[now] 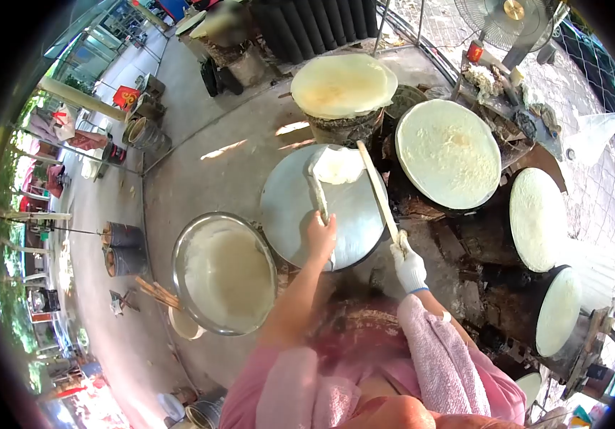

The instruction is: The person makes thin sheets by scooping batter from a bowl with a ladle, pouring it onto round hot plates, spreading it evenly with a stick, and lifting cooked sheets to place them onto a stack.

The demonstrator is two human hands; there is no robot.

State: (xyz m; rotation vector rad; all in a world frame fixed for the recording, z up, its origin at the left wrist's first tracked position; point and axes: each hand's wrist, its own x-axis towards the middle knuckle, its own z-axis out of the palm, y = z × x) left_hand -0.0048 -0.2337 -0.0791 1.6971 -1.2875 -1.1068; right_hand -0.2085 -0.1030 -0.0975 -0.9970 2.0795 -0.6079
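My bare left hand is closed around the handle of a batter-coated ladle, over a round grey griddle. Pale batter lies at the far part of that griddle, beside the ladle's far end. In a white glove, my right hand grips a long wooden stick, which slants up and left over the griddle's right side. Left of the griddle is a large metal bowl of pale batter.
Round pans with pale sheets stand to the right. Beyond the griddle, a stack of round sheets rests on a stand. A fan is at the upper right, and buckets stand at left.
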